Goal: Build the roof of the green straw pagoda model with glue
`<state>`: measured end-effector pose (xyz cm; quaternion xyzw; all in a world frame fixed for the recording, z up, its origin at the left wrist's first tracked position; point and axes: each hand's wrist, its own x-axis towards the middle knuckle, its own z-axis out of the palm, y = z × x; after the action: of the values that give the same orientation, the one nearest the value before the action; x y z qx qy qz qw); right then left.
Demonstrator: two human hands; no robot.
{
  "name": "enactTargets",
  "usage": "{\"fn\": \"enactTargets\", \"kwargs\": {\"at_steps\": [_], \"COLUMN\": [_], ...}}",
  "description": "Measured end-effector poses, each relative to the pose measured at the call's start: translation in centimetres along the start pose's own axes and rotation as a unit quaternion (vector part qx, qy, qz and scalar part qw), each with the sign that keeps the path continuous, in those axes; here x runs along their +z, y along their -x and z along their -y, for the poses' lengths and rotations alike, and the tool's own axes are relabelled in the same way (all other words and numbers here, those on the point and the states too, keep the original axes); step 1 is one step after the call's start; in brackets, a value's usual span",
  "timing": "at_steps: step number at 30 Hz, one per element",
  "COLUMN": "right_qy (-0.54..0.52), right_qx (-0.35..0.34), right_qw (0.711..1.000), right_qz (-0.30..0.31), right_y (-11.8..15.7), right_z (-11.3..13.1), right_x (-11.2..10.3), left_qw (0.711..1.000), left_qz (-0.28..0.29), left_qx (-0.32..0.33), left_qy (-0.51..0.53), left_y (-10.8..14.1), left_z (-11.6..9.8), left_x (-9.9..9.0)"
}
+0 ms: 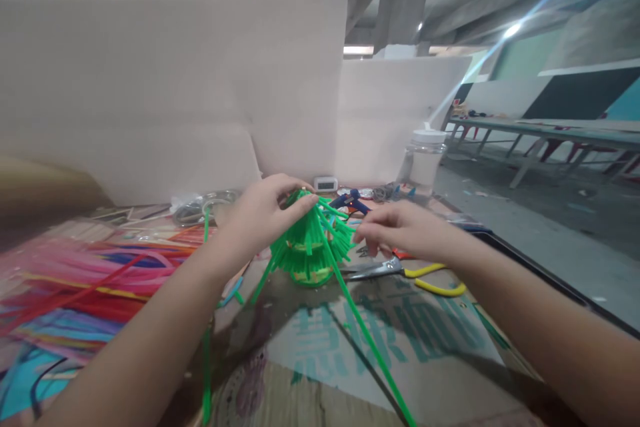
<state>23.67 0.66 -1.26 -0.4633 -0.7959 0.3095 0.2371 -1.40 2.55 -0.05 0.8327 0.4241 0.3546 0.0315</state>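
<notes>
Toward the cardboard's [370,373] far edge, your left hand [273,207] pinches the green cone's [306,240] top; your right hand [400,230] curls beside it, unclear whether pinching.

Left forearm [165,310], right forearm [530,300] bare, slender; left grip [273,207], right grip [405,230] bare, slim-fingered.

Left forearm [167,313] and right forearm [540,300] are bare and extend forward, converging. Left hand [267,210] is arched, thumb [300,208] extended opposite bent fingers [289,182] in a gripping pose. Right hand [400,230] is apart from it, fingers curled downward.
</notes>
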Motion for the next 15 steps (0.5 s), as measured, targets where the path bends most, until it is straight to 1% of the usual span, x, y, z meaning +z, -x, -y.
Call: {"fn": "enactTargets", "kwargs": {"at_steps": [1,3,6,10,13,15], "right_qy": [-0.029,-0.08,-0.143,-0.221,-0.238,-0.247], "right_qx": [0.008,0.012,0.018,0.029,0.044,0.068], "right_qw": [1.0,0.997,0.989,0.975,0.97,0.967], "right_qz": [0.007,0.001,-0.013,0.0,-0.008,-0.009], "right_y": [-0.3,-0.7,-0.8,-0.7,-0.6,-0.6], "right_z": [-0.1,0.0,0.2,0.3,0.6,0.9], "right_x": [1.0,2.7,4.7,6.1,6.7,7.0], "left_qw": [1.0,1.0,1.0,1.0,1.0,1.0], "left_qz": [0.001,0.001,-0.005,-0.002,-0.002,-0.008], "left_qx": [-0.001,-0.001,-0.001,-0.002,0.004,0.006], "left_qy": [-0.001,-0.004,-0.007,-0.007,-0.004,-0.004], "left_y": [0.0,0.0,0.0,-0.1,-0.1,-0.1], "left_z": [0.0,0.0,0.0,0.0,0.0,-0.1], "left_x": [0.0,0.0,0.1,0.1,0.0,0.1]}}
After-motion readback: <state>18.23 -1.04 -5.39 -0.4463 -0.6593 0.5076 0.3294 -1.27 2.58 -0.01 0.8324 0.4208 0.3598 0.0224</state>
